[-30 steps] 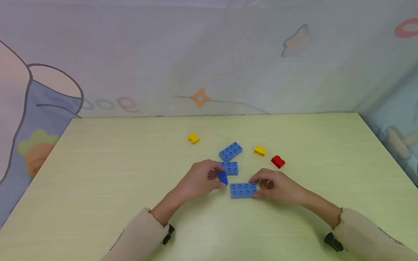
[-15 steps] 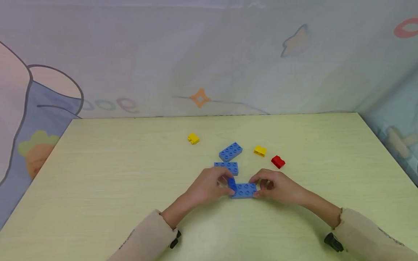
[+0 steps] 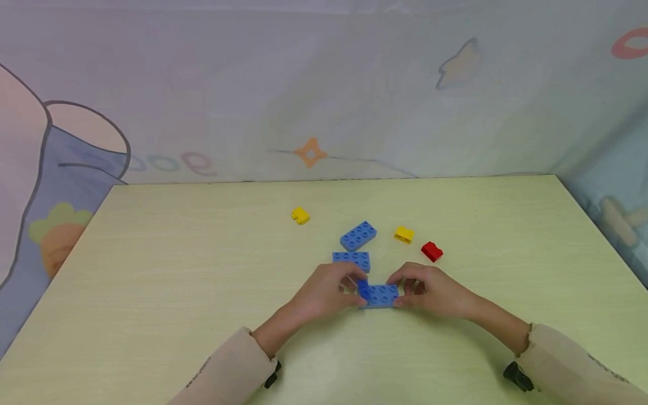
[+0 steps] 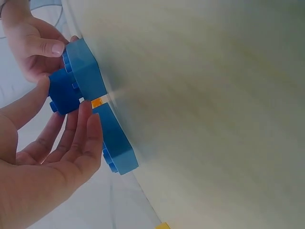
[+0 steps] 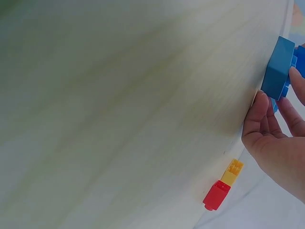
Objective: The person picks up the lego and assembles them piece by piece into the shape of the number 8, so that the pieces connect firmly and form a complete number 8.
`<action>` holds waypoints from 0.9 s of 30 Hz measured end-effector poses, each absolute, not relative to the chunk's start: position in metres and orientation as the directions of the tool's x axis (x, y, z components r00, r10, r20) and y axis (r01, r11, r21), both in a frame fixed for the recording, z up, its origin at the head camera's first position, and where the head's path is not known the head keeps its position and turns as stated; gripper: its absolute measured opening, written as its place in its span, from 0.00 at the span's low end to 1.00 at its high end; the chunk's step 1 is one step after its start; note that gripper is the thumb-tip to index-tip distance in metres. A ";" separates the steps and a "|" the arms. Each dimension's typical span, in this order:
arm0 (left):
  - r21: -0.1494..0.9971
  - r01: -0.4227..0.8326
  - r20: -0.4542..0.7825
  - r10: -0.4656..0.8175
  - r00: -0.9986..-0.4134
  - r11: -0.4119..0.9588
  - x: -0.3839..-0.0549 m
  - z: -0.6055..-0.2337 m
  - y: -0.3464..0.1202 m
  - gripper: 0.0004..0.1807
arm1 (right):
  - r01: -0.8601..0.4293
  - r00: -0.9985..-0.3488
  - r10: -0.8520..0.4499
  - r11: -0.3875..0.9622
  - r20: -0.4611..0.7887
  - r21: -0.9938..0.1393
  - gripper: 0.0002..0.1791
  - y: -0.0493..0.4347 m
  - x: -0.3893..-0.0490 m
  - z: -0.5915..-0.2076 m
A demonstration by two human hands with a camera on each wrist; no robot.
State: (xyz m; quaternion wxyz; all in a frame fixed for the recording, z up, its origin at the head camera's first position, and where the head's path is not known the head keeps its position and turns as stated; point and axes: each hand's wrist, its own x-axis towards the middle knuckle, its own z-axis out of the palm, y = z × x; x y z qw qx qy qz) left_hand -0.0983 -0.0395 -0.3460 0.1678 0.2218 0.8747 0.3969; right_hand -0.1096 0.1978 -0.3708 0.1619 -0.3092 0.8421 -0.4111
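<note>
On the pale surface (image 3: pixel 177 253), with a printed backdrop (image 3: pixel 243 84) along its far edge, we see a left yellow brick (image 3: pixel 301 215) lying well apart from the others. To its right and a little nearer lies an angled light-blue brick (image 3: pixel 358 235), and close to its near end a straight light-blue brick (image 3: pixel 351 259), both studs up. Farther right we find a right yellow brick (image 3: pixel 404 234) and, just beside and nearer, a red brick (image 3: pixel 432 251). The straight light-blue brick is closest in the way, just beyond the left hand (image 3: pixel 326 289), which covers part of its near edge.

Between the hands we see a long light-blue brick (image 3: pixel 383 295), studs up. The fingers of the right hand (image 3: pixel 427 287) pinch its right end. The left fingers pinch a small dark-blue brick (image 3: pixel 363 289) over its left end, thumb on the near side; whether it is pressed fully onto the studs, we cannot tell
</note>
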 end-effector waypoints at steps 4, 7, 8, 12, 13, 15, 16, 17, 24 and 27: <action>0.767 0.258 -0.116 0.523 -0.844 0.587 -0.097 -0.345 -0.039 0.17 | -0.387 -0.758 -0.652 0.473 -0.019 -0.791 0.15 0.198 -0.109 -0.371; 0.768 0.253 -0.119 0.519 -0.846 0.589 -0.097 -0.344 -0.039 0.16 | -0.383 -0.758 -0.651 0.473 -0.022 -0.793 0.15 0.198 -0.109 -0.370; 0.769 0.247 -0.123 0.516 -0.848 0.589 -0.098 -0.344 -0.039 0.16 | -0.382 -0.758 -0.652 0.473 -0.024 -0.794 0.15 0.198 -0.109 -0.370; 0.771 0.217 -0.144 0.496 -0.856 0.598 -0.098 -0.343 -0.038 0.15 | -0.380 -0.756 -0.654 0.472 -0.027 -0.795 0.15 0.198 -0.109 -0.369; 0.771 0.210 -0.150 0.492 -0.858 0.601 -0.098 -0.343 -0.038 0.15 | -0.380 -0.756 -0.654 0.473 -0.028 -0.795 0.15 0.198 -0.109 -0.369; 0.771 0.204 -0.154 0.487 -0.860 0.604 -0.098 -0.343 -0.037 0.15 | -0.379 -0.757 -0.653 0.475 -0.029 -0.794 0.15 0.198 -0.109 -0.369; 0.771 0.203 -0.154 0.486 -0.860 0.603 -0.098 -0.343 -0.037 0.15 | -0.379 -0.757 -0.652 0.475 -0.029 -0.794 0.15 0.198 -0.109 -0.369; 0.771 0.202 -0.153 0.485 -0.861 0.603 -0.098 -0.343 -0.037 0.15 | -0.378 -0.758 -0.651 0.477 -0.030 -0.794 0.15 0.198 -0.109 -0.369; 0.768 0.209 -0.144 0.481 -0.865 0.606 -0.098 -0.343 -0.036 0.14 | -0.379 -0.757 -0.653 0.469 -0.024 -0.798 0.15 0.198 -0.109 -0.369; 0.768 0.206 -0.148 0.481 -0.864 0.606 -0.099 -0.343 -0.036 0.15 | -0.393 -0.751 -0.660 0.456 -0.007 -0.799 0.15 0.198 -0.109 -0.369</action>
